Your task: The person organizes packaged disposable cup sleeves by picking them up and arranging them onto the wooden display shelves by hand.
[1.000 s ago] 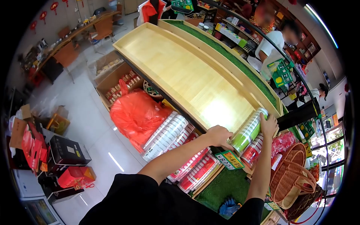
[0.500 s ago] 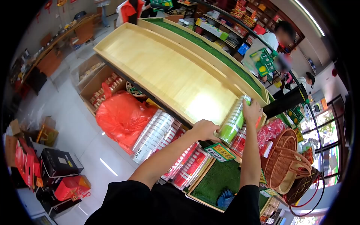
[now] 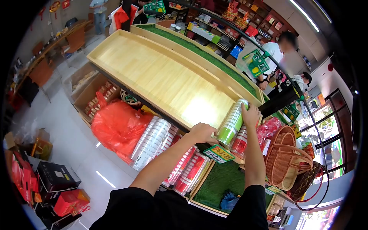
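Green tube: the clear tube with a green band (image 3: 231,128) lies slantwise at the right end of the pale wooden tray (image 3: 165,74), its far end by the right wall, its near end at the near rim.
Right grip: the right hand (image 3: 251,115) is curled over the tube's far end and holds it from the right side.
Left grip: the left hand (image 3: 202,133) is at the tray's near rim, fingers bent, thumb just beside the tube's near end; whether it touches the tube or grasps anything, I cannot tell.
Red tubes: one red-banded tube (image 3: 240,142) is just right of the green one; more red packs (image 3: 190,172) lie below the near rim, under the left forearm.
Price card: a green-edged card (image 3: 218,153) tilts near the tube's near end.
Just changed: the whole view has swung, so tray, tube and hands all appear further left; relative to the tray, tube and hands look almost where they were.
Meaning: I judge the shift to be mostly head movement, with the handling of the tube paused or only finely adjusted at that corner.
Far side: a co-worker in white (image 3: 273,51) stands beyond the tray, apart from both hands.
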Motion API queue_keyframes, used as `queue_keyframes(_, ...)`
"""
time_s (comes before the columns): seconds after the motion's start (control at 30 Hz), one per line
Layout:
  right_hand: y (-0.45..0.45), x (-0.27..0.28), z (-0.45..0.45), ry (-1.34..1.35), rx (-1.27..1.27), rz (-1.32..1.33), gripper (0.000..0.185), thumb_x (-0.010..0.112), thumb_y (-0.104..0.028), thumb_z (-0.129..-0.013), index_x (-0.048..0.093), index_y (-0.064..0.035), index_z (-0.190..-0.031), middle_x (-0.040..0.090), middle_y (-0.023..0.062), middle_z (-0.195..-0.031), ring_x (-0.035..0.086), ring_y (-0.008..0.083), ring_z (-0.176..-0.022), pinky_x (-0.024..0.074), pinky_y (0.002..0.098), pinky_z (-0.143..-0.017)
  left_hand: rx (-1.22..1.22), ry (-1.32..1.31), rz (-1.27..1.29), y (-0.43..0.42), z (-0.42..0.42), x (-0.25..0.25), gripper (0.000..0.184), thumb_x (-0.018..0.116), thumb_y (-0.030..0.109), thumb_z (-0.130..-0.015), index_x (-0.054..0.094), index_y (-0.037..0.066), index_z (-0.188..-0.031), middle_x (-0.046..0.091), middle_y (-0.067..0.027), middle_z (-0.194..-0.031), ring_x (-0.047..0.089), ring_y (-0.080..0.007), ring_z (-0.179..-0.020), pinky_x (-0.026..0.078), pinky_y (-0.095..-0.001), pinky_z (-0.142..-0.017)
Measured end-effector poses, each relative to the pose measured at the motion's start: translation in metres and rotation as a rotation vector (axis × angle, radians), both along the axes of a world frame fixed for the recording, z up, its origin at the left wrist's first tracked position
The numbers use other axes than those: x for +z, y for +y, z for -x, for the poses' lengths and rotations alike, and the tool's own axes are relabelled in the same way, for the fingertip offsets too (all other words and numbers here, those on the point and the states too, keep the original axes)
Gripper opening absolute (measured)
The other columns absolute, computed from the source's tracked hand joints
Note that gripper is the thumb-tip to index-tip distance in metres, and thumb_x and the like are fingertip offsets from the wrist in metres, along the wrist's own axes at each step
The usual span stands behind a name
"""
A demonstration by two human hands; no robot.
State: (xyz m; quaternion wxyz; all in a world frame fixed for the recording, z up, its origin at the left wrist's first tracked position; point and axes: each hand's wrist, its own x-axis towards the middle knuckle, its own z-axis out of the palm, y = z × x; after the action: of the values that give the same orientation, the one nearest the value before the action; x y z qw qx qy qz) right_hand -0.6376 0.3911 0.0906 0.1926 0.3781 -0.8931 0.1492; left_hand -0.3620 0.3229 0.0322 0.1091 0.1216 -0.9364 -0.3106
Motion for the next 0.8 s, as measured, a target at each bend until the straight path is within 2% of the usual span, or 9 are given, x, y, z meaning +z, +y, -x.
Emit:
queue_keyframes(0.17, -0.002, 0.0, 0.008, -0.015, 0.01, -0.172, 0.07, 0.047, -0.061, -0.089, 0.046, -0.0119, -0.14, 0.054, 0.0191, -0.135, 0.044, 0.0352, -0.13, 0.0189, 0.0635, -0.11, 0.001, 0.052, 0.005, 0.0, -0.004, -0.007, 0.052, 0.065, 0.062, -0.075, 0.072, 0.015, -0.097, 0.07, -0.0112, -0.076, 0.068, -0.0308, -0.078, 0.053, -0.0434, -0.073)
queue_keyframes(0.27, 0.002, 0.021, 0.007, -0.093, -0.075, -0.255, 0.072, 0.047, -0.061, -0.089, 0.043, -0.0118, -0.141, 0.049, 0.0191, -0.14, 0.044, 0.0353, -0.13, 0.0192, 0.0665, -0.109, -0.043, 0.163, -0.03, 0.001, -0.013, -0.019, 0.037, 0.068, 0.045, -0.08, 0.07, 0.011, -0.096, 0.068, -0.0111, -0.078, 0.066, -0.032, -0.081, 0.051, -0.0426, -0.076)
queue_keyframes(0.33, 0.007, 0.03, -0.001, -0.021, -0.109, -0.247, 0.065, 0.057, -0.049, -0.088, 0.045, -0.0114, -0.139, 0.048, 0.0195, -0.139, 0.046, 0.0358, -0.127, 0.027, 0.0602, -0.108, -0.061, 0.516, -0.068, 0.003, -0.038, -0.039, 0.021, 0.066, 0.022, -0.082, 0.069, 0.006, -0.096, 0.067, -0.0119, -0.088, 0.064, -0.0313, -0.091, 0.049, -0.0404, -0.083)
queue_keyframes(0.4, 0.019, 0.035, -0.017, 0.158, 0.27, 0.039, 0.061, 0.067, -0.033, -0.082, 0.048, -0.0079, -0.134, 0.052, 0.0202, -0.132, 0.048, 0.0374, -0.122, 0.0348, 0.0512, -0.104, 0.061, 0.683, -0.147, 0.015, -0.087, -0.034, 0.018, 0.063, 0.008, -0.08, 0.068, 0.003, -0.096, 0.064, -0.0133, -0.098, 0.06, -0.0304, -0.1, 0.047, -0.0379, -0.09)
queue_keyframes(0.43, 0.028, 0.053, -0.068, 0.103, 0.336, 0.189, 0.05, 0.067, -0.017, -0.079, 0.053, -0.0039, -0.125, 0.056, 0.0197, -0.123, 0.05, 0.0378, -0.116, 0.0392, 0.0445, -0.099, 0.137, 0.687, -0.249, 0.019, -0.108, -0.047, 0.019, 0.063, 0.007, -0.079, 0.067, 0.002, -0.097, 0.062, -0.014, -0.1, 0.058, -0.0303, -0.101, 0.046, -0.0374, -0.09)
queue_keyframes(0.5, 0.056, 0.06, -0.147, 0.032, 0.503, 0.285, 0.037, 0.064, -0.01, -0.081, 0.057, -0.0009, -0.117, 0.058, 0.0197, -0.115, 0.052, 0.036, -0.112, 0.0396, 0.0441, -0.098, 0.287, 0.602, -0.418, 0.029, -0.157, -0.068, 0.02, 0.063, 0.005, -0.078, 0.066, 0.002, -0.098, 0.061, -0.0145, -0.1, 0.057, -0.0301, -0.1, 0.046, -0.0367, -0.09)
queue_keyframes(0.63, 0.089, -0.017, -0.268, -0.47, 0.84, 0.309, 0.024, 0.064, -0.005, -0.081, 0.062, -0.0007, -0.105, 0.061, 0.0159, -0.105, 0.057, 0.0308, -0.105, 0.0436, 0.0386, -0.095, 0.403, 0.526, -0.434, 0.064, -0.216, -0.085, 0.02, 0.062, 0.003, -0.079, 0.065, 0.002, -0.098, 0.061, -0.014, -0.1, 0.057, -0.0306, -0.098, 0.046, -0.0363, -0.089)
queue_keyframes(0.77, 0.083, -0.112, -0.305, -0.658, 0.772, 0.018, 0.045, 0.066, -0.015, -0.083, 0.054, -0.0032, -0.125, 0.047, 0.0217, -0.131, 0.047, 0.037, -0.123, 0.038, 0.042, -0.104, 0.323, 0.447, -0.48, 0.094, -0.239, -0.071, 0.021, 0.065, 0.005, -0.076, 0.066, 0.003, -0.097, 0.061, -0.0127, -0.103, 0.057, -0.0309, -0.101, 0.046, -0.035, -0.089)
queue_keyframes(0.8, 0.081, -0.134, -0.306, -0.655, 0.75, 0.02, 0.05, 0.066, -0.018, -0.084, 0.051, -0.003, -0.129, 0.046, 0.0234, -0.132, 0.044, 0.0388, -0.125, 0.036, 0.0443, -0.106, 0.407, 0.494, -0.174, 0.093, -0.249, -0.068, 0.025, 0.067, 0.007, -0.077, 0.065, 0.004, -0.102, 0.061, -0.0141, -0.105, 0.057, -0.0306, -0.102, 0.046, -0.0354, -0.09)
